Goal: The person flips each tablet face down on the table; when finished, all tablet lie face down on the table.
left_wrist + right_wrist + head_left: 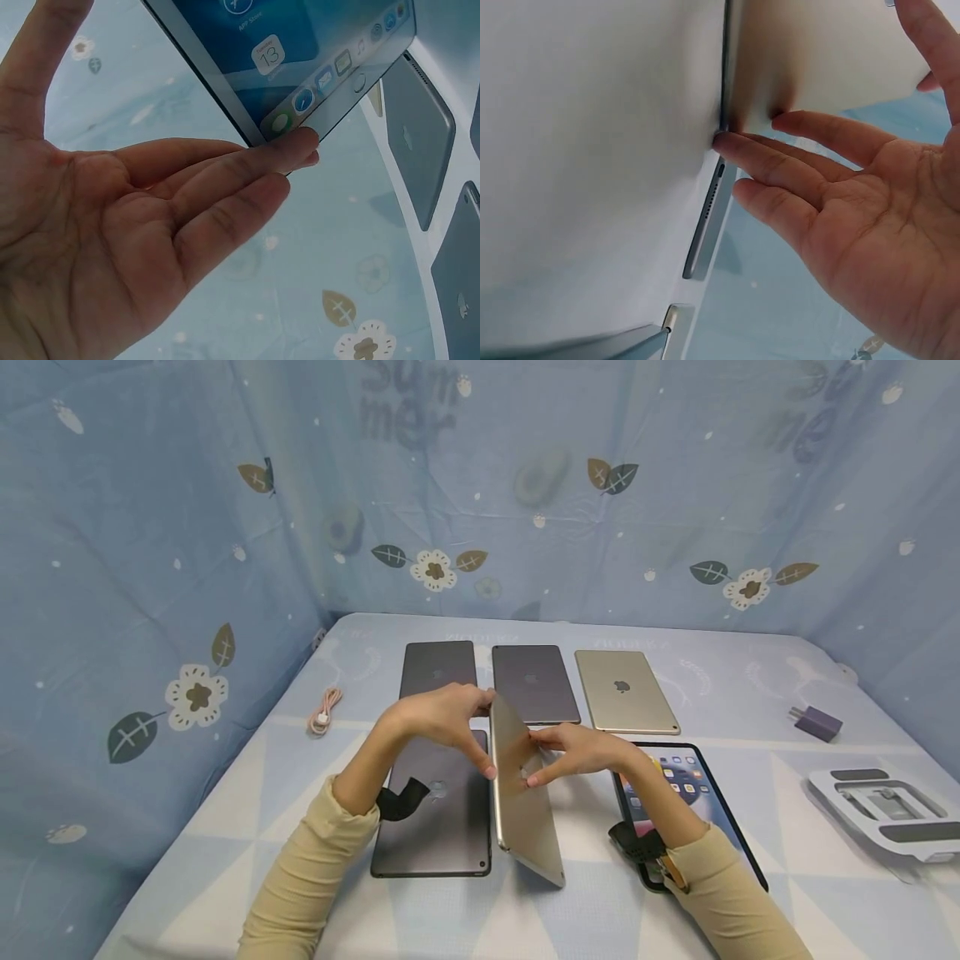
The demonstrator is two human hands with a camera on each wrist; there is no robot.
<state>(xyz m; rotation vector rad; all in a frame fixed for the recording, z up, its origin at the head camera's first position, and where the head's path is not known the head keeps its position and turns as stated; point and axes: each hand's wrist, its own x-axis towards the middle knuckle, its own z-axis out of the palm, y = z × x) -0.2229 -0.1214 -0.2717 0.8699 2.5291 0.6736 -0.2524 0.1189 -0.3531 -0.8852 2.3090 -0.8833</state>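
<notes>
A gold-backed tablet stands tilted on edge between my hands. Its lit screen, with a white border and a home button, faces the left wrist view. My left hand holds the tablet's upper edge, with the thumb farther along it and fingers at one corner. Against the gold back, my right hand touches with its thumb and fairly straight fingers. Just left of the raised tablet, a dark grey tablet lies back up, partly covered by my left hand.
Behind lie two dark grey tablets and a gold one, backs up. A lit tablet lies under my right forearm. A pink cable is at left; a purple charger plug and a white folding stand are at right.
</notes>
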